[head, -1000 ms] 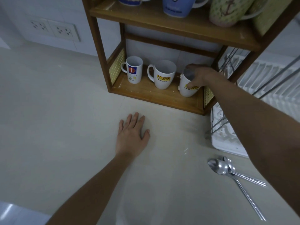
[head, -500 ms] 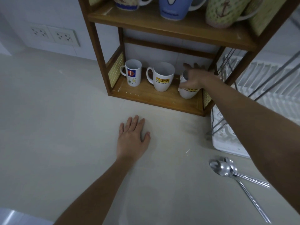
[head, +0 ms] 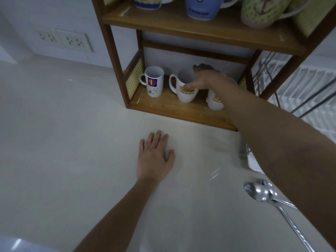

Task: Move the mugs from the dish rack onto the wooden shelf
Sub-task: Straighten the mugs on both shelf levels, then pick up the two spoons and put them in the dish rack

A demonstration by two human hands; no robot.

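Note:
On the bottom board of the wooden shelf [head: 172,109] stand three white mugs. The left mug [head: 154,82] bears a red and blue logo. My right hand [head: 205,79] reaches in over the middle mug [head: 185,96], thumb on its yellow label and fingers behind its rim. The right mug [head: 214,103] stands apart from the hand, half hidden by my forearm. My left hand [head: 154,157] lies flat on the counter in front of the shelf, fingers spread, holding nothing. The white dish rack [head: 309,84] sits to the right, behind the shelf post.
The upper shelf board [head: 181,28] carries a blue mug [head: 200,6], a green anchor mug [head: 260,11] and another mug at the left [head: 147,2]. Two metal spoons [head: 260,191] lie on the counter at the lower right. Wall sockets [head: 61,40] are at the far left.
My right hand has let go of the right mug, which now stands on the shelf, and moved left onto the middle mug. The left hand has stayed flat on the counter.

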